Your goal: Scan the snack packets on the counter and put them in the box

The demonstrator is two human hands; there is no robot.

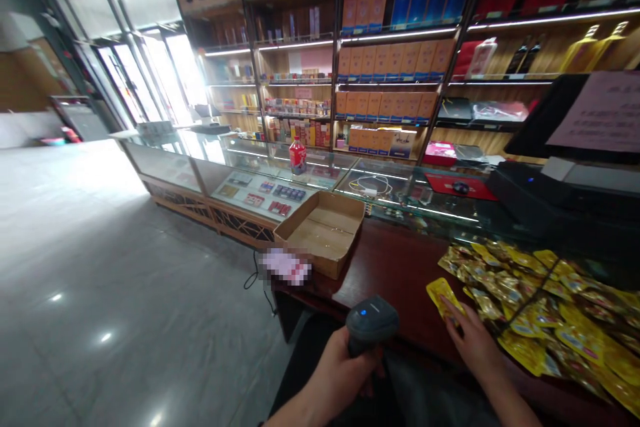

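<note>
My left hand [337, 373] is wrapped round the handle of a dark barcode scanner [373, 320], which shows a small blue light on top. To the right, my right hand [475, 343] has its fingers on a small yellow foil packet [441, 295] and grips it at the near end, just over the dark red-brown table [395, 267]. A big pile of similar gold and yellow packets [530, 293] spreads beside that hand. A thin dark cable crosses the pile.
An open cardboard box [325, 230] sits at the table's far left corner, beside a blurred-out pinkish item [287, 267]. Beyond are glass display counters [240, 167] with a red bottle [297, 155] on top. A black mouse [461, 188] lies on a red mat.
</note>
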